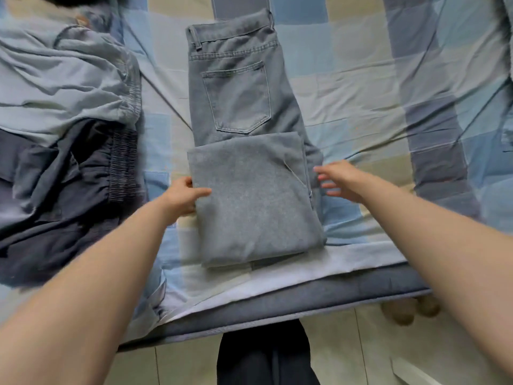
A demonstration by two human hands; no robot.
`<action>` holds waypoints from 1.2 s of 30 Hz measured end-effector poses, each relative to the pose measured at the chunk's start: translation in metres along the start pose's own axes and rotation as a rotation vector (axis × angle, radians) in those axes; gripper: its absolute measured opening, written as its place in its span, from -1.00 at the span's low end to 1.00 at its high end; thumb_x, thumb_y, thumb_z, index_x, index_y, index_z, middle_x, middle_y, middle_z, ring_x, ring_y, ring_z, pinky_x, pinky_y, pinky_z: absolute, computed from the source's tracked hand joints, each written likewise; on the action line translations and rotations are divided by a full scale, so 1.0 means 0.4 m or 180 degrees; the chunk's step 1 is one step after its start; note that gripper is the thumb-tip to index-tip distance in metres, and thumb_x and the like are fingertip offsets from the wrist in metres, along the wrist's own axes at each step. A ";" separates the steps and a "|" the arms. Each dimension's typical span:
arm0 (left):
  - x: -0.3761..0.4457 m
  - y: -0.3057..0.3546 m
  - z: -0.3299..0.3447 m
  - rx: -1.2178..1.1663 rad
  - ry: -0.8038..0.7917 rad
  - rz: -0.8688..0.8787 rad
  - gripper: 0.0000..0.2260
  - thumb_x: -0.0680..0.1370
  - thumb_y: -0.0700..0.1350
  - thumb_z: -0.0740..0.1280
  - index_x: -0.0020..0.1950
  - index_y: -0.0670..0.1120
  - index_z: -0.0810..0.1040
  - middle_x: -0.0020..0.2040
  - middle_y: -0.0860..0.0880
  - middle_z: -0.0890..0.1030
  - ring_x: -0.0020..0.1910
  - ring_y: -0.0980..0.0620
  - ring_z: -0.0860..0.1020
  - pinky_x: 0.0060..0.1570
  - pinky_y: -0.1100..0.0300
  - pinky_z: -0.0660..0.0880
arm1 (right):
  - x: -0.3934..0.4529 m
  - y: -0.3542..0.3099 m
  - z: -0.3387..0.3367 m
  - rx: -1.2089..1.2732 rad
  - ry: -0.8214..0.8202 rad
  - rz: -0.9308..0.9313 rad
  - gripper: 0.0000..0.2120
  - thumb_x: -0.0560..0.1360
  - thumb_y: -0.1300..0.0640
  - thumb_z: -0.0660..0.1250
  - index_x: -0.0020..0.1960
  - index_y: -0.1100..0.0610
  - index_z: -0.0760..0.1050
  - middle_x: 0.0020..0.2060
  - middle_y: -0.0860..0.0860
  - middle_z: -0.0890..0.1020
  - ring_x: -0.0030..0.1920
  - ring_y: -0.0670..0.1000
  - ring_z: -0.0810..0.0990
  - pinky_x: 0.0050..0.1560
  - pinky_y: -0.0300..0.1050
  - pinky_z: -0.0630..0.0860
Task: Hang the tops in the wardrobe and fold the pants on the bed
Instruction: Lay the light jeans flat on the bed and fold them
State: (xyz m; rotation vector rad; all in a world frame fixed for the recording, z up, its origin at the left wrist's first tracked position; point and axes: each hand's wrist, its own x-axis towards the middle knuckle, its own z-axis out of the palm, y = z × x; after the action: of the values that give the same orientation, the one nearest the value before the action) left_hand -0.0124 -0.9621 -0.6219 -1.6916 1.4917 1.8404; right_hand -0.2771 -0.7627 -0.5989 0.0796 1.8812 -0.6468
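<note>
Lying lengthwise on the checked bed sheet [361,87], one pair of grey jeans [238,107] has its legs folded up over itself. The left hand [181,197] pinches the fold's left edge; the right hand [340,177] hovers beside the right edge, fingers spread. Two more garments, light blue pants [61,87] and dark pants [63,190], lie heaped at left.

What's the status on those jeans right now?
Left hand grips folded jeans edge. Right hand open beside them. Half folded. Other pants piled left, clear.
</note>
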 end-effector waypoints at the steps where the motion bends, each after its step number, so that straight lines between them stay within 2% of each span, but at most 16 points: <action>1: 0.011 -0.027 0.015 0.0049 0.0238 0.0050 -0.68 0.53 -0.23 0.41 0.26 -0.21 0.47 0.09 -0.13 0.59 -0.16 -0.03 0.50 -0.28 0.20 0.37 | 0.016 0.049 0.026 -0.0142 -0.0060 0.0192 -0.81 0.54 0.01 0.32 0.05 0.10 0.43 -0.11 0.01 0.50 -0.10 0.00 0.47 -0.08 -0.10 0.42; 3: 0.024 -0.062 0.028 0.0033 0.0601 0.0213 -0.74 0.50 -0.24 0.44 0.15 -0.17 0.49 0.09 -0.12 0.59 -0.12 0.02 0.52 -0.22 0.22 0.41 | 0.034 0.137 0.070 -0.0243 -0.0066 0.0289 -0.67 0.53 -0.03 0.35 0.17 0.16 0.43 0.00 0.04 0.53 -0.01 0.02 0.52 -0.01 -0.09 0.46; 6: 0.030 -0.089 0.028 -0.0271 0.0482 0.0021 -0.67 0.49 -0.20 0.46 0.20 -0.18 0.47 0.15 -0.14 0.59 0.06 -0.08 0.57 -0.03 0.04 0.52 | 0.031 0.215 0.104 -0.0021 0.0057 0.0190 -0.67 0.50 -0.03 0.38 0.14 0.15 0.43 0.00 0.03 0.54 -0.12 -0.09 0.52 -0.20 -0.18 0.40; 9: 0.018 -0.098 0.029 -0.0568 0.0320 0.0006 -0.61 0.48 -0.21 0.46 0.28 -0.19 0.47 0.15 -0.14 0.63 0.12 -0.10 0.60 0.04 0.00 0.53 | 0.029 0.247 0.110 0.0238 -0.0030 0.0221 -0.63 0.46 -0.03 0.43 0.14 0.18 0.49 0.05 0.05 0.62 0.00 0.01 0.60 -0.04 -0.11 0.50; 11: 0.003 -0.103 0.033 -0.0840 -0.0041 0.0006 -0.59 0.49 -0.25 0.45 0.31 -0.18 0.47 0.17 -0.13 0.64 0.13 -0.10 0.62 0.18 -0.05 0.54 | 0.024 0.251 0.108 0.0457 -0.0235 0.0266 -0.60 0.43 -0.01 0.46 0.16 0.20 0.54 0.04 0.07 0.67 0.02 0.05 0.65 0.08 -0.04 0.56; 14: -0.027 -0.134 0.059 -0.0850 -0.0444 -0.0144 -0.55 0.49 -0.31 0.42 0.36 -0.21 0.44 0.22 -0.15 0.62 0.19 -0.12 0.59 0.28 -0.08 0.48 | 0.010 0.258 0.103 0.0543 -0.0461 0.0226 -0.66 0.44 0.01 0.46 0.13 0.17 0.58 0.01 0.05 0.70 0.05 0.08 0.66 0.20 0.05 0.53; 16: -0.049 -0.153 0.077 -0.0856 -0.0427 -0.0197 -0.62 0.48 -0.30 0.42 0.30 -0.24 0.50 0.19 -0.17 0.63 0.14 -0.11 0.61 0.23 -0.03 0.50 | -0.007 0.261 0.098 0.0634 -0.0511 0.0115 -0.70 0.46 0.04 0.44 0.13 0.16 0.58 0.03 0.05 0.69 0.08 0.08 0.65 0.21 0.04 0.52; 20: -0.085 -0.195 0.068 -0.1072 -0.0727 -0.0373 -0.64 0.40 -0.11 0.48 0.17 -0.14 0.58 0.08 -0.08 0.70 0.04 -0.03 0.67 -0.09 0.16 0.60 | -0.047 0.306 0.071 0.0865 -0.0589 -0.0176 -0.64 0.38 0.02 0.46 0.11 0.18 0.60 0.02 0.07 0.70 0.05 0.05 0.66 0.11 -0.04 0.54; 22: -0.102 -0.224 0.060 -0.0828 -0.0776 -0.0565 -0.73 0.48 -0.09 0.43 0.16 -0.11 0.57 0.05 -0.06 0.70 0.01 -0.03 0.67 -0.15 0.15 0.61 | -0.066 0.349 0.064 0.0706 -0.0450 -0.0109 -0.82 0.43 0.11 0.44 -0.03 0.18 0.63 -0.13 0.02 0.72 -0.09 0.02 0.66 -0.08 -0.19 0.55; 23: -0.106 -0.238 0.063 -0.0531 -0.0764 -0.0650 -0.79 0.53 -0.08 0.40 0.14 -0.08 0.56 0.02 -0.04 0.70 -0.03 0.00 0.67 -0.16 0.13 0.61 | -0.072 0.368 0.068 0.0522 -0.0397 -0.0069 -0.92 0.47 0.16 0.42 -0.11 0.17 0.63 -0.22 -0.03 0.71 -0.18 -0.04 0.63 -0.21 -0.28 0.51; 26: -0.097 -0.254 0.083 0.0131 -0.0522 -0.0675 -0.90 0.60 -0.01 0.32 0.04 -0.02 0.54 -0.06 0.00 0.66 -0.13 0.04 0.63 -0.25 0.14 0.58 | -0.053 0.388 0.095 -0.0059 -0.0290 0.0023 -0.89 0.50 0.19 0.39 -0.20 0.13 0.59 -0.35 -0.09 0.64 -0.31 -0.12 0.54 -0.35 -0.33 0.41; 28: -0.084 -0.241 0.087 0.0307 -0.0419 -0.0636 -0.85 0.60 0.05 0.29 0.02 -0.01 0.54 -0.07 0.00 0.64 -0.15 0.05 0.62 -0.32 0.18 0.56 | -0.028 0.363 0.101 -0.0262 -0.0325 0.0222 -0.95 0.47 0.18 0.41 -0.10 0.16 0.58 -0.23 0.01 0.66 -0.25 -0.05 0.57 -0.29 -0.22 0.45; 31: -0.078 -0.233 0.073 0.0599 -0.0653 -0.0825 -0.82 0.58 0.11 0.30 0.07 0.03 0.50 0.00 0.00 0.64 -0.10 0.02 0.63 -0.26 0.16 0.57 | -0.006 0.311 0.100 0.0012 -0.0480 0.0546 -0.71 0.43 0.07 0.45 0.10 0.15 0.55 0.00 0.07 0.66 0.00 0.08 0.63 0.06 -0.01 0.56; 32: -0.078 -0.229 0.066 0.0726 -0.0662 -0.0853 -0.80 0.58 0.12 0.31 0.08 0.02 0.50 0.03 -0.02 0.64 -0.09 0.00 0.63 -0.21 0.12 0.58 | -0.004 0.291 0.096 0.0060 -0.0464 0.0475 -0.71 0.43 0.04 0.45 0.11 0.12 0.55 0.00 0.05 0.65 -0.01 0.04 0.63 0.02 -0.04 0.57; 34: -0.066 -0.211 0.064 0.1071 -0.0269 -0.0554 -0.71 0.56 0.09 0.35 0.15 -0.06 0.50 0.11 -0.08 0.62 0.00 -0.09 0.61 -0.02 0.00 0.59 | 0.001 0.261 0.078 -0.0002 -0.0453 0.0180 -0.78 0.47 0.05 0.42 0.08 0.11 0.56 -0.04 0.01 0.66 -0.11 -0.06 0.62 -0.21 -0.21 0.52; 36: -0.049 -0.176 0.069 0.1399 0.0620 0.0012 -0.61 0.52 0.04 0.42 0.20 -0.17 0.44 0.17 -0.15 0.55 0.15 -0.19 0.53 0.17 -0.08 0.47 | -0.001 0.254 0.063 -0.0131 -0.0533 0.0039 -0.84 0.52 0.13 0.37 0.08 0.14 0.54 -0.11 0.01 0.64 -0.10 -0.03 0.58 -0.26 -0.25 0.47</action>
State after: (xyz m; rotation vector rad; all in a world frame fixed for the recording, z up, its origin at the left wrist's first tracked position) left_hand 0.0284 -0.9002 -0.6460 -1.6755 1.8107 1.2492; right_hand -0.2199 -0.6881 -0.6455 0.0099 1.7303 -0.5880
